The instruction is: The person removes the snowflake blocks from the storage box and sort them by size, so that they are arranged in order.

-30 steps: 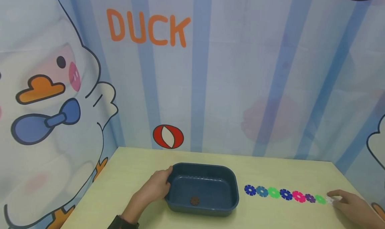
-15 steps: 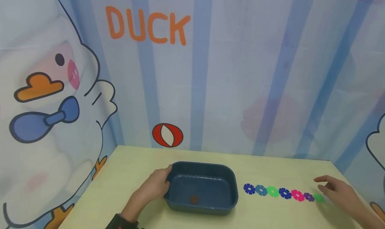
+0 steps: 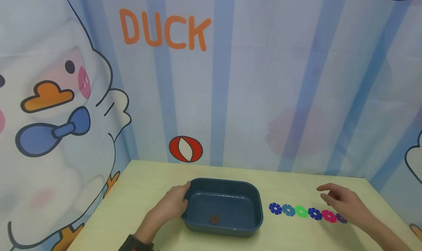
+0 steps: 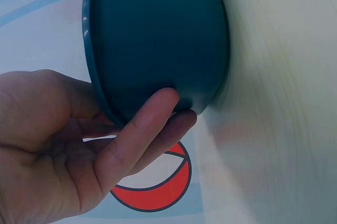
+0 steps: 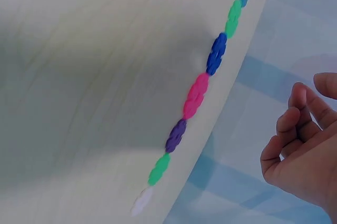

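Observation:
My left hand [image 3: 173,203] grips the left end of a dark blue plastic basin [image 3: 224,232], thumb at the rim and fingers along the outer wall. Inside the basin, near its front, lies a brown notched disc [image 3: 214,220]. Right of it runs a row of flower-shaped plastic discs, edge to edge: dark blue [image 3: 275,208], light blue [image 3: 288,210], green, blue, pink [image 3: 329,216] and purple. The right wrist view also shows a second green disc [image 5: 159,170] and a white disc [image 5: 142,201] ending the row. My right hand [image 3: 346,203] hovers over that end, fingers loosely bent, holding nothing.
The pale yellow table [image 3: 158,174] ends at the back against a striped cloth backdrop [image 3: 250,97] with printed letters. A second printed cloth [image 3: 59,170] with a duck hangs along the left side.
My right hand has lifted off the white disc at the row's right end and moved left, above the row. My left hand and the basin have stayed in place.

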Demonstrator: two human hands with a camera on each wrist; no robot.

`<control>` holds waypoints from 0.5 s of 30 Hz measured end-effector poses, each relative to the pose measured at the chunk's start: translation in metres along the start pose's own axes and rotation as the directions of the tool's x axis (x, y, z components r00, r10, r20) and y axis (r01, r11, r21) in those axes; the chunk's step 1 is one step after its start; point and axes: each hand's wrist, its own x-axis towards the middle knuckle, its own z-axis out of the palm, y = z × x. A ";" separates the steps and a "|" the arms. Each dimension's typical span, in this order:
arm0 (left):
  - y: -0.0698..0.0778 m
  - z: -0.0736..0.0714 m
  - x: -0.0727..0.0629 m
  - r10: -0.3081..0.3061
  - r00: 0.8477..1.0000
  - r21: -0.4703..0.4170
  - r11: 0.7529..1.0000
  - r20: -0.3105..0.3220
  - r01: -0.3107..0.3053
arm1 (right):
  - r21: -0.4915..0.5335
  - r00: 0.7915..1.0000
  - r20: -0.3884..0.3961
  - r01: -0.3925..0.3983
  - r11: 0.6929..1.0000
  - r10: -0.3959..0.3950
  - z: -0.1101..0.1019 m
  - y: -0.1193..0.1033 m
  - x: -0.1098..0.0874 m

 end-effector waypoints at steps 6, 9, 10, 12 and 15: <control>0.001 -0.001 0.000 -0.011 1.000 -0.009 1.000 0.008 0.011 | 0.056 0.997 0.007 0.081 0.995 -0.081 0.011 -0.025 0.002; 0.002 -0.001 0.000 -0.014 1.000 -0.011 1.000 0.010 0.014 | 0.079 0.991 0.024 0.132 0.988 -0.135 0.016 -0.040 0.004; 0.002 -0.001 -0.001 -0.013 1.000 -0.013 1.000 0.010 0.013 | 0.087 0.989 0.035 0.143 0.986 -0.147 0.018 -0.046 0.004; 0.003 -0.002 -0.001 -0.009 1.000 -0.016 1.000 0.010 0.009 | 0.093 0.986 0.057 0.151 0.984 -0.157 0.022 -0.056 0.006; 0.003 -0.002 -0.002 -0.010 1.000 -0.034 0.999 0.014 0.010 | 0.115 0.981 0.089 0.160 0.980 -0.171 0.028 -0.068 0.006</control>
